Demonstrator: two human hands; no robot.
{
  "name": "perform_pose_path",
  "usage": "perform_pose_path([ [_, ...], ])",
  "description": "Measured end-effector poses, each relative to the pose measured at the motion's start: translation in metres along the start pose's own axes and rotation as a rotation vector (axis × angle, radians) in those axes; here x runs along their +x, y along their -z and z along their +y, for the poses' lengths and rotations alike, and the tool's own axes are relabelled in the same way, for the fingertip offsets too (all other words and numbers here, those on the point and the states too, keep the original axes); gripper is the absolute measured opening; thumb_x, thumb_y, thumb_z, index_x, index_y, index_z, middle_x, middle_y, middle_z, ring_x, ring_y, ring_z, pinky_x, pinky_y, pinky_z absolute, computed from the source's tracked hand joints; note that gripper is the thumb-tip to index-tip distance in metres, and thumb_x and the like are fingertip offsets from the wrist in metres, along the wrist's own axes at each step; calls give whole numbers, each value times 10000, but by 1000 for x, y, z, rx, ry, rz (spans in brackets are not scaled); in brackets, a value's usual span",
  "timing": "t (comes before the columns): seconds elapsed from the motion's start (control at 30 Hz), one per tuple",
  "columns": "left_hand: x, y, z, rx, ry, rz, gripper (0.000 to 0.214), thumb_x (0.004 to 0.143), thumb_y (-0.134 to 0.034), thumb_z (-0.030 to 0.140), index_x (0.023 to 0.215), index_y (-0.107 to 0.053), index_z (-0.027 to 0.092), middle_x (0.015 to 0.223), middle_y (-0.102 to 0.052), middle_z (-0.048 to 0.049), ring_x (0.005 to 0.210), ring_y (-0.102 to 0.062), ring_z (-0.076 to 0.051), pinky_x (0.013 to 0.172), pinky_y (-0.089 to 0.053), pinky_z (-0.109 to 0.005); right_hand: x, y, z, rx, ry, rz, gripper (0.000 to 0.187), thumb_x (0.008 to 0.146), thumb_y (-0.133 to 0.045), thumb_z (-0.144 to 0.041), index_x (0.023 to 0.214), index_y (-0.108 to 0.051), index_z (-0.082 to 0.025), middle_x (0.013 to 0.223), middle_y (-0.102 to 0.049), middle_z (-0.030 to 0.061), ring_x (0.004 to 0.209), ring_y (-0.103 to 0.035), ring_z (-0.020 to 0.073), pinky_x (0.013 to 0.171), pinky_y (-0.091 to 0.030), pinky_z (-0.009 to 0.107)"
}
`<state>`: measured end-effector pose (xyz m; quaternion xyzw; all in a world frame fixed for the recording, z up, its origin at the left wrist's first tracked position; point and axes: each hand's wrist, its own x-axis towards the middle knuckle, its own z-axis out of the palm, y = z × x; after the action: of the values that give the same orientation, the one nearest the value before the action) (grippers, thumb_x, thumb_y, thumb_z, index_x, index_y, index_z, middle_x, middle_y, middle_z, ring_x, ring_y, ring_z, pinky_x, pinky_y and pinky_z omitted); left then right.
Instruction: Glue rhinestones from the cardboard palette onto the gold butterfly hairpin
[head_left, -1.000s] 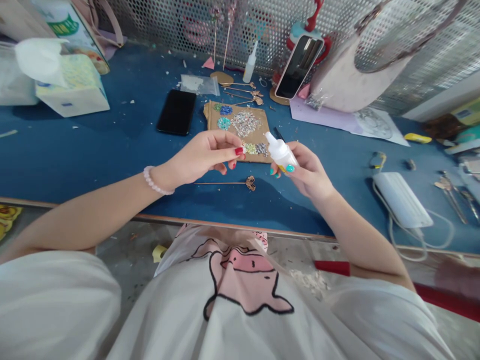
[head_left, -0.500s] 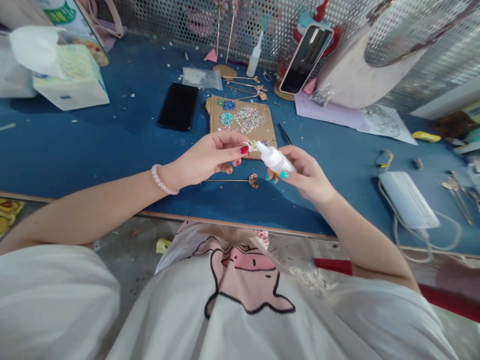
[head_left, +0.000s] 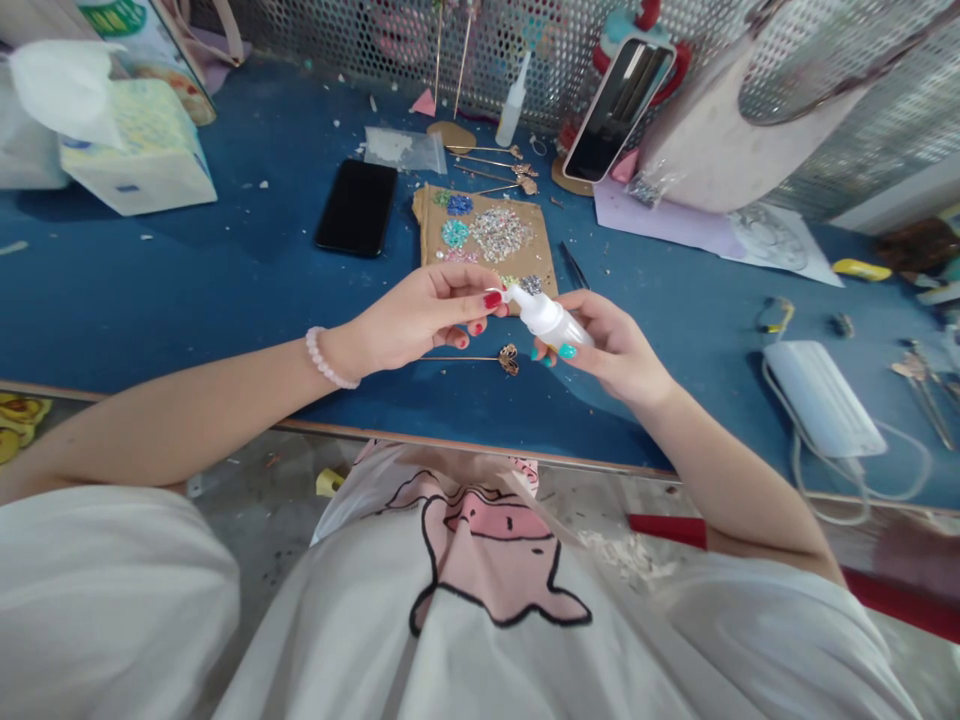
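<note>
My right hand (head_left: pixel 611 345) is closed around a small white squeeze bottle (head_left: pixel 551 322) with a narrow nozzle, tilted so its tip points left. At that tip my left hand (head_left: pixel 431 315) pinches a tiny white piece (head_left: pixel 504 294) between thumb and fingers; its kind is too small to make out. The nozzle meets or almost meets the piece. Below the hands a gold hairpin (head_left: pixel 508 360) with an openwork head lies on the table, its stem partly behind my left hand. Just beyond sits a cardboard piece (head_left: pixel 544 235) bearing piles of coloured beads or rhinestones.
A black phone (head_left: pixel 357 208) lies left of the cardboard, with tweezers (head_left: pixel 574 266) to its right. Farther back are more hairpins (head_left: pixel 495 165), a second nozzle bottle (head_left: pixel 513 108) and a propped phone (head_left: pixel 616 110). A tissue box (head_left: pixel 142 160) stands left; a white power bank (head_left: pixel 823 398) with cable lies right.
The bottle's nozzle and the white piece have come closer together between my hands. Both hands keep their hold, and the view has shifted slightly.
</note>
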<state>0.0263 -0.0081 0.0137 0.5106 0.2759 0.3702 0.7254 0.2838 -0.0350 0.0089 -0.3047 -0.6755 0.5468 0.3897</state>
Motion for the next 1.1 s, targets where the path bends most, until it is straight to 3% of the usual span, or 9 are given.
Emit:
perform_pose_path([
  [0.33, 0, -1, 2, 70, 3, 76, 147, 845, -800, 243, 912, -675, 204, 730, -579, 40, 573, -517, -36, 475, -407, -136, 0, -1, -3, -34, -18, 15, 390, 826, -818, -385, 1127, -635, -217, 911, -712, 2, 739, -657, 91, 639, -515, 220],
  [0.87, 1, 0, 1, 10, -32, 49, 215, 792, -873, 282, 824, -682, 188, 686, -551, 48, 541, -466, -31, 462, -376, -146, -1, -1, -1, -113, 25, 104, 394, 812, -823, -386, 1122, -641, -226, 937, -681, -5, 792, -639, 98, 695, -504, 231],
  [1.1, 1, -1, 1, -58, -44, 44, 314, 692, -954, 332, 816, -717, 168, 664, -586, 47, 530, -498, -26, 445, -397, -120, 1, 1, 0, -149, 35, 108, 448, 786, -847, -401, 1123, -612, -226, 930, -665, -5, 773, -633, 99, 683, -499, 227],
])
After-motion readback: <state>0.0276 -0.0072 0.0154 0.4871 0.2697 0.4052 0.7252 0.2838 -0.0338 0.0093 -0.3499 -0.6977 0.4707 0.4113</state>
